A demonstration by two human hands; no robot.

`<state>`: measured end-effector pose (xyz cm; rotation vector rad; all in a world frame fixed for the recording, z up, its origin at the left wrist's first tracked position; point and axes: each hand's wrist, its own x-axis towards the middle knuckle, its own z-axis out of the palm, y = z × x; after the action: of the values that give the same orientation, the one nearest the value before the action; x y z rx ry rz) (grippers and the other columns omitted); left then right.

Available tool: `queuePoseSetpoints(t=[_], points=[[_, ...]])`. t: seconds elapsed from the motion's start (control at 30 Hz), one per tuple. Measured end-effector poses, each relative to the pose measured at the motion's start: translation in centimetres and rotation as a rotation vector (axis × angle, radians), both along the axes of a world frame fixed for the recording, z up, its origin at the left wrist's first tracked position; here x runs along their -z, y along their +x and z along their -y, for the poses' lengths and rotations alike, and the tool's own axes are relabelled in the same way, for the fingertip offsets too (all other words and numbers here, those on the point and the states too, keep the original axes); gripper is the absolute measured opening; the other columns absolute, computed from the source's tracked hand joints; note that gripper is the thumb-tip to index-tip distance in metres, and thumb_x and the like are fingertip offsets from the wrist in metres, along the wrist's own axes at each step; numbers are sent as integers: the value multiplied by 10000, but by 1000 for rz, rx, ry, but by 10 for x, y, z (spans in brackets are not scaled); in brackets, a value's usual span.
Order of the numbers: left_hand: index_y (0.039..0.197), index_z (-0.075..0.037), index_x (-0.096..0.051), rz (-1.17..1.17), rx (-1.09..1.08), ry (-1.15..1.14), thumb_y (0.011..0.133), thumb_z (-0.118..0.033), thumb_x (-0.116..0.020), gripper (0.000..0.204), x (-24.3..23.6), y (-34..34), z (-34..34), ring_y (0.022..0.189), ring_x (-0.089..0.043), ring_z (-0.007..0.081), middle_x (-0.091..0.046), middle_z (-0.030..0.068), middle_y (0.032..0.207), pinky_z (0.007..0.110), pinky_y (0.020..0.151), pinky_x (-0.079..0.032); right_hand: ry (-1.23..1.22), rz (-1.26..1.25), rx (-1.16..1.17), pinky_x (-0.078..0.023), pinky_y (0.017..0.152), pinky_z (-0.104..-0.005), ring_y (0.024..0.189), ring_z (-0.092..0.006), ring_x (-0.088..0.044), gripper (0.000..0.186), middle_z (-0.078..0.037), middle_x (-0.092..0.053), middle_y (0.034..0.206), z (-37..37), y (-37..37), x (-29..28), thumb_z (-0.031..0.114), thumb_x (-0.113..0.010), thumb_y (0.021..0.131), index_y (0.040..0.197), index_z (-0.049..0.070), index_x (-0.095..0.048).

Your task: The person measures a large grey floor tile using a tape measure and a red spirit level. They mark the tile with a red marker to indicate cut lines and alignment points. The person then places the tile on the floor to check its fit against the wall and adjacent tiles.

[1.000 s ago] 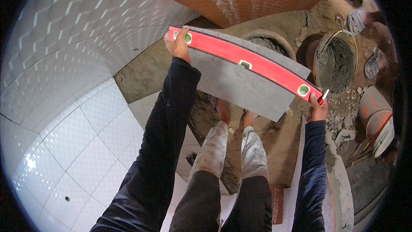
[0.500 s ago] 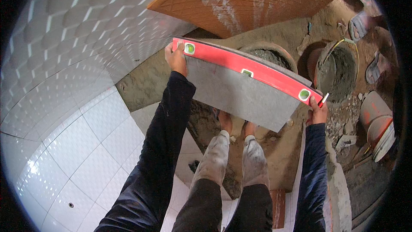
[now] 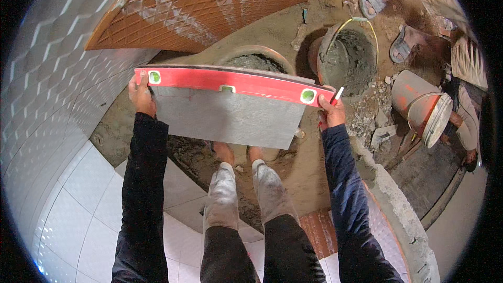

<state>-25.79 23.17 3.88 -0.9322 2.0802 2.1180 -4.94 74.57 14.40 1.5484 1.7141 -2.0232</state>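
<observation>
Over grey tile (image 3: 241, 118), holding red level (image 3: 188, 78) in left fingers (image 3: 143, 82) and right fingers (image 3: 326, 104); probably lining up; next, keep steady.

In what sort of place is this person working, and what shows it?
Most likely an unfinished room on a building site: patterned pale wall tiles stand beside rough, bare ground, a bucket holds grey, mortar-like mix, and a red spirit level is being held.

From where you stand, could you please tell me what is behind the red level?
Parts of a gray tile and a tub show past the red level; their covered parts cannot be seen.
</observation>
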Motion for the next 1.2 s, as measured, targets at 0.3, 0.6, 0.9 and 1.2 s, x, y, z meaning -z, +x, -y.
queuePoseSetpoints(t=[0.3, 0.6, 0.9, 1.2], points=[[1218, 11, -582, -21, 4, 32, 978, -170, -701, 323, 3, 3, 1, 1002, -622, 163, -664, 87, 1104, 319, 917, -491, -5, -5, -97, -335, 400, -210, 527, -37, -489, 397, 32, -677, 902, -14, -9, 1, 114, -790, 868, 1224, 114, -614], [1209, 18, -590, -8, 17, -65, 982, -184, -698, 323, -8, 2, -5, 993, -624, 155, -665, 83, 1101, 317, 906, -494, -23, -18, -66, -346, 409, -221, 482, -50, -467, 393, 22, -682, 872, -11, -12, -3, 94, -788, 847, 1202, 100, -619], [1224, -3, -595, -8, 25, -109, 977, -196, -708, 333, -8, 4, -5, 988, -614, 154, -663, 82, 1095, 322, 908, -489, 8, -59, -86, -356, 429, -213, 509, -46, -487, 400, 26, -681, 877, -16, -6, 12, 114, -797, 842, 1198, 100, -616], [1187, -3, -593, -59, -37, -87, 979, -150, -699, 276, -13, 4, -14, 958, -632, 136, -678, 69, 1079, 302, 879, -505, 2, 8, -69, -477, 606, -225, 733, -68, -612, 450, 15, -688, 1007, -9, -14, -4, 88, -791, 845, 1251, 73, -599]])
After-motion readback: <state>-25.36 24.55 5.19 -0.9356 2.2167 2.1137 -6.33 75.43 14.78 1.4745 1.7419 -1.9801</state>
